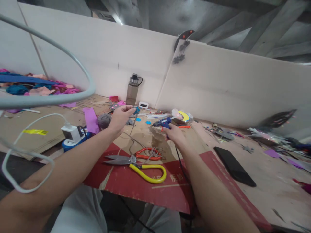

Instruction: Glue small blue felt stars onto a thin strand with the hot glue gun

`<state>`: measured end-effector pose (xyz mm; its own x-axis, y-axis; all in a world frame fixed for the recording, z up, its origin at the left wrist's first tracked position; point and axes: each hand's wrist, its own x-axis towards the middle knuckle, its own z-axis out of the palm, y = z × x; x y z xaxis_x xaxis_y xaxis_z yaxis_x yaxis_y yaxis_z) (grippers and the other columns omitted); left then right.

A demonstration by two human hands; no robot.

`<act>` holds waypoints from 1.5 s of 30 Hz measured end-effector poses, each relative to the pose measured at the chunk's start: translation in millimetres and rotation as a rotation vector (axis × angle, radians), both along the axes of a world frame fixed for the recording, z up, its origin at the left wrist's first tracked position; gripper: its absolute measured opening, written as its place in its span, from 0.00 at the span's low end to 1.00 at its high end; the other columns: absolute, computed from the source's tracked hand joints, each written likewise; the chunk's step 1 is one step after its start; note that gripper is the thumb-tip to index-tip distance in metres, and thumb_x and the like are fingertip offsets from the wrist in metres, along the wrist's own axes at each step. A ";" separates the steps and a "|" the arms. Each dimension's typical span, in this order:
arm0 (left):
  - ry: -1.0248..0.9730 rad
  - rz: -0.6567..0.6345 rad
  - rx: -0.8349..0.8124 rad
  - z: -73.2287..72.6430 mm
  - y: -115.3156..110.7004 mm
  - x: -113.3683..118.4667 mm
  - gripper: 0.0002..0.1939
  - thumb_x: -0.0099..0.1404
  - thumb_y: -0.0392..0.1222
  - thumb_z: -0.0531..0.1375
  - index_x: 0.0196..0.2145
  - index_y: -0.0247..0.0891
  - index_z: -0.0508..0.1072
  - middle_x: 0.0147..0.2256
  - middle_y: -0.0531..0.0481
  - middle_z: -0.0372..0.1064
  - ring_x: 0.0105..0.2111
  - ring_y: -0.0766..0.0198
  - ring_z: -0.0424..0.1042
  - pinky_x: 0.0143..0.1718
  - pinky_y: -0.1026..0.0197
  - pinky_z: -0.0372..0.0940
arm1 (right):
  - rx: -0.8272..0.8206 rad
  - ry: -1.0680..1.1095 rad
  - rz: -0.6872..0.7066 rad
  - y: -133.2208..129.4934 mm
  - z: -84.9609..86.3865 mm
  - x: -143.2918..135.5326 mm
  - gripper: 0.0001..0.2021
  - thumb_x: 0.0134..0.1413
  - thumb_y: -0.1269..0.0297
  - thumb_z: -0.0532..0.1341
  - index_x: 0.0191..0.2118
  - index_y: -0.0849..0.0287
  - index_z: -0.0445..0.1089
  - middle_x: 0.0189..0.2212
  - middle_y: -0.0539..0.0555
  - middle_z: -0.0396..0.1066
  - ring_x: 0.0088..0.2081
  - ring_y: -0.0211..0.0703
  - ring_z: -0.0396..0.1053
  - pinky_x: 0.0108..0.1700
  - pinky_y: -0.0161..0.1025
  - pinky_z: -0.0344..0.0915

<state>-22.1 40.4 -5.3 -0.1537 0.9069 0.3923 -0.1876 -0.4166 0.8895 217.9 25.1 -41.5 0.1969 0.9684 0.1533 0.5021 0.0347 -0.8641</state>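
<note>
My left hand is raised over the cardboard, its thumb and fingers pinching a small blue felt piece. A thin grey cord hangs down near that hand. Wrapped around the handle of a blue glue gun is my right hand; the nozzle points left. Two blue flower cutouts, one near the middle and one closer to the nozzle, lie between my hands. Nearer to me rest scissors with yellow and red handles, grey cord tangled over the red handle.
A water bottle and a small white clock stand by the partition. Left are a charger on a power strip, a looping white cable and felt scraps. A black phone lies right, with a roll of yellow tape behind.
</note>
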 end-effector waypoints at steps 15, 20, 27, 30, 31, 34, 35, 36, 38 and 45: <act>0.593 0.302 0.321 0.7 -22.9 8.1 0.02 0.56 0.37 0.62 0.27 0.40 0.75 0.29 0.51 0.70 0.31 0.62 0.64 0.37 0.60 0.57 | 0.205 0.681 0.379 -21.3 15.3 -103.9 0.25 0.39 0.63 0.66 0.41 0.52 0.50 0.38 0.49 0.68 0.30 0.34 0.69 0.38 0.40 0.69; 0.426 0.126 0.191 -7.9 -16.3 11.8 0.06 0.57 0.42 0.61 0.31 0.38 0.75 0.27 0.52 0.68 0.27 0.65 0.63 0.31 0.61 0.57 | 0.282 0.533 0.309 -21.7 15.4 -99.2 0.12 0.47 0.59 0.61 0.37 0.54 0.59 0.26 0.43 0.60 0.25 0.32 0.59 0.24 0.30 0.59; 0.169 -0.077 0.065 -11.8 -15.0 17.7 0.07 0.55 0.43 0.63 0.28 0.37 0.73 0.23 0.55 0.63 0.22 0.69 0.57 0.26 0.63 0.52 | 0.366 0.430 0.240 -23.6 20.7 -92.6 0.10 0.50 0.56 0.60 0.27 0.57 0.63 0.23 0.45 0.60 0.25 0.33 0.56 0.26 0.33 0.55; 0.145 -0.103 0.053 -11.3 -16.2 18.7 0.07 0.55 0.43 0.64 0.28 0.37 0.72 0.23 0.55 0.63 0.22 0.70 0.56 0.25 0.63 0.51 | 0.368 0.413 0.224 -24.1 20.9 -92.2 0.11 0.50 0.56 0.60 0.25 0.57 0.62 0.21 0.45 0.59 0.24 0.33 0.54 0.25 0.33 0.54; 0.142 -0.106 0.048 -11.1 -16.3 19.0 0.07 0.54 0.43 0.64 0.27 0.37 0.72 0.23 0.55 0.63 0.22 0.70 0.56 0.25 0.63 0.51 | 0.367 0.410 0.220 -24.0 21.0 -92.0 0.11 0.50 0.56 0.60 0.25 0.57 0.62 0.20 0.45 0.58 0.23 0.33 0.54 0.25 0.33 0.53; 0.138 -0.113 0.038 -10.9 -16.6 19.5 0.08 0.54 0.44 0.65 0.27 0.37 0.72 0.24 0.55 0.63 0.22 0.70 0.56 0.25 0.63 0.51 | 0.372 0.410 0.205 -23.1 21.4 -91.0 0.12 0.49 0.56 0.60 0.24 0.57 0.62 0.19 0.44 0.58 0.23 0.33 0.53 0.25 0.33 0.53; 0.138 -0.116 0.038 -10.8 -16.8 19.7 0.08 0.54 0.44 0.65 0.27 0.37 0.72 0.24 0.55 0.63 0.22 0.70 0.56 0.25 0.63 0.51 | 0.374 0.406 0.198 -22.8 21.5 -90.7 0.12 0.49 0.56 0.60 0.23 0.57 0.62 0.19 0.44 0.58 0.23 0.33 0.54 0.25 0.33 0.53; 0.139 -0.119 0.038 -10.7 -17.1 19.9 0.08 0.54 0.44 0.65 0.27 0.37 0.72 0.23 0.55 0.62 0.22 0.70 0.56 0.25 0.62 0.51 | 0.376 0.397 0.192 -22.6 21.6 -90.4 0.12 0.49 0.56 0.60 0.23 0.57 0.62 0.19 0.44 0.58 0.23 0.34 0.54 0.26 0.33 0.53; 0.138 -0.125 0.040 -10.5 -18.0 20.2 0.08 0.54 0.44 0.64 0.27 0.37 0.72 0.23 0.55 0.62 0.22 0.70 0.56 0.25 0.62 0.51 | 0.378 0.377 0.182 -22.4 21.9 -89.9 0.12 0.48 0.56 0.61 0.23 0.57 0.62 0.19 0.44 0.59 0.23 0.34 0.54 0.26 0.33 0.53; 0.093 -0.165 0.009 -9.2 -20.3 21.7 0.07 0.54 0.42 0.65 0.26 0.37 0.72 0.23 0.54 0.63 0.22 0.70 0.57 0.24 0.63 0.51 | 0.398 0.363 0.165 -23.5 23.1 -89.1 0.12 0.48 0.58 0.60 0.22 0.57 0.62 0.19 0.44 0.60 0.23 0.34 0.55 0.29 0.34 0.55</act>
<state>-0.4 20.1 -14.5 0.0346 0.9131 0.4063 -0.1712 -0.3951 0.9025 128.7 1.6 -18.4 0.1561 0.8721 0.4638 0.1357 0.4461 -0.8846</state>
